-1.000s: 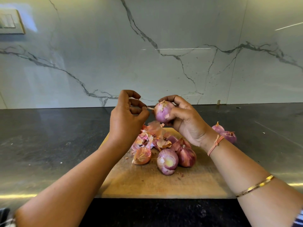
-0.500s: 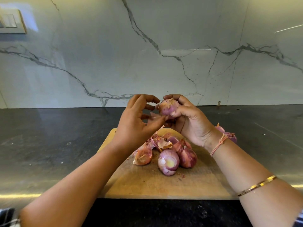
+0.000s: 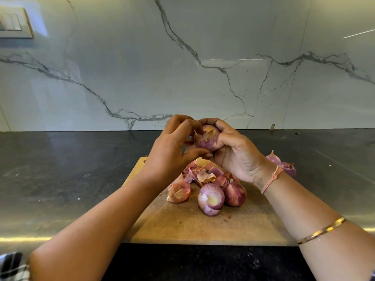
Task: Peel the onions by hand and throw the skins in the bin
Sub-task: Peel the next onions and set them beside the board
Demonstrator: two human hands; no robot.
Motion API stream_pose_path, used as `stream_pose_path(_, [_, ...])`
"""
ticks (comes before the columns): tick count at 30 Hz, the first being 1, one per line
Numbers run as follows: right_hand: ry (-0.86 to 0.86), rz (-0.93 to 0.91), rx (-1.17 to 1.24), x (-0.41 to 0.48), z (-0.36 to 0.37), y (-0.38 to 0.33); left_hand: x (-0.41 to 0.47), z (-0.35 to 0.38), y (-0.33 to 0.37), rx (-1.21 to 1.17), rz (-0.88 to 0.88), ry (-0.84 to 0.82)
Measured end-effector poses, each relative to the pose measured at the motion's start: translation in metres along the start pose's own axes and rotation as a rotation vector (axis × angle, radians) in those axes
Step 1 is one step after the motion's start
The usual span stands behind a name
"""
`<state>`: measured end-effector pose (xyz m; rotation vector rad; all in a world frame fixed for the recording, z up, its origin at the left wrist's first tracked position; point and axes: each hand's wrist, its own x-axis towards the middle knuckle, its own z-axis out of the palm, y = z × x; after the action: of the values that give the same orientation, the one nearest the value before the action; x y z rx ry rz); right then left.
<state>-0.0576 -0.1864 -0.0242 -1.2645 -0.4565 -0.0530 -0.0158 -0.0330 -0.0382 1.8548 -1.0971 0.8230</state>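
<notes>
— While the right hand (image 3: pixel 237 157) grips the red onion (image 3: pixel 207 140) just above the centre of the frame, over the far end of the wooden cutting board (image 3: pixel 203 228), what is the left hand (image 3: pixel 170 151) doing?

— It curls in against the same onion, with the thumb tip under the bulb and the fingertips on a lifted flap of dry skin (image 3: pixel 197 135) at its upper left. Both hands are closed on it.

— So how should it be peeled?

— I'd pinch that flap low, near where it joins the bulb, and draw it down toward the other end in one strip. Picking at the brittle edge probably just crumbles it. The right hand should turn the bulb a little after each pull, so a fresh edge faces the left fingers.

— And the scraps?

— Drop them on the loose skins (image 3: pixel 200 175) piled mid-board, behind the pale-topped onion (image 3: pixel 211 199), rather than on the dark counter (image 3: pixel 60 179). No bin shows in the frame, so gathering them all for a single trip is likely cleaner. Two more onions (image 3: pixel 288 169) lie on the counter at centre right, just behind the right wrist.
</notes>
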Motion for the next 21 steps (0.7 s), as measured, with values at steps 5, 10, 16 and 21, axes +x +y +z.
stream_pose_path(5, [0.009, 0.001, 0.022, -0.0007, -0.0007, -0.0013, 0.0001, 0.0012, -0.0023, 0.031, 0.074, 0.017])
stream_pose_path(10, [0.008, -0.004, 0.001, -0.0004, -0.0014, -0.0006, -0.0008, 0.0022, -0.0025, -0.016, 0.031, 0.019])
stream_pose_path(16, [-0.004, 0.004, 0.021, -0.001, -0.0016, 0.0, -0.0008, -0.0004, -0.0013, -0.001, 0.039, -0.006])
stream_pose_path(21, [-0.014, 0.018, 0.058, -0.0013, -0.0002, 0.0001, -0.0002, -0.0012, -0.0035, 0.046, 0.074, -0.022])
